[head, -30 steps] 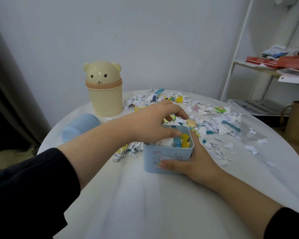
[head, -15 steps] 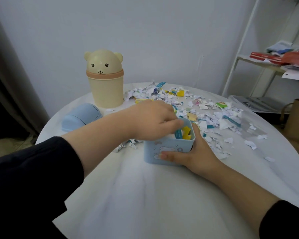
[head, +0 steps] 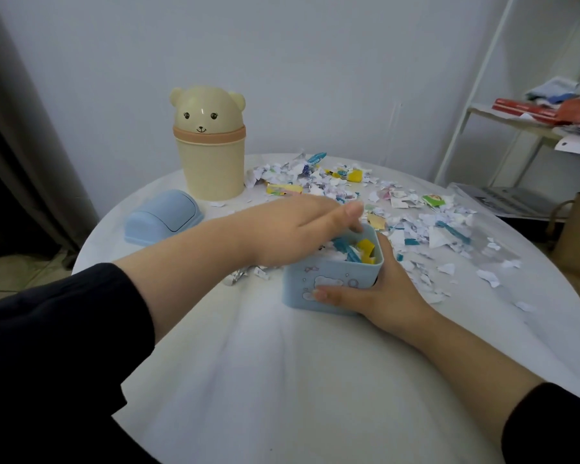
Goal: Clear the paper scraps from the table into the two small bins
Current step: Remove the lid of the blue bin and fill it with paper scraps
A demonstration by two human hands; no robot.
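Left hand (head: 292, 229) is stretched flat over the mouth of the blue bin (head: 315, 279), fingers out straight with the tips dipping past the far rim, and I can't see it holding anything. A second ago that same hand was bunched up with its fingers curled into the bin, so my read is the handful got dropped and it's either patting things down or heading back for more. Right hand (head: 385, 289) grips the bin from its right side, thumb across the front, keeping it steady near the middle of the tabletop (head: 282, 380).

So one more load is in, but the bin looks stuffed close to the rim with blue, yellow and white bits. Loads of scraps (head: 416, 226) are spread from just behind the bin toward the far and right edges. Bear bin (head: 210, 162) stands by the far left edge with its head on, and a loose blue lid (head: 164, 216) lies near it. Guessing the bear gets opened soon.
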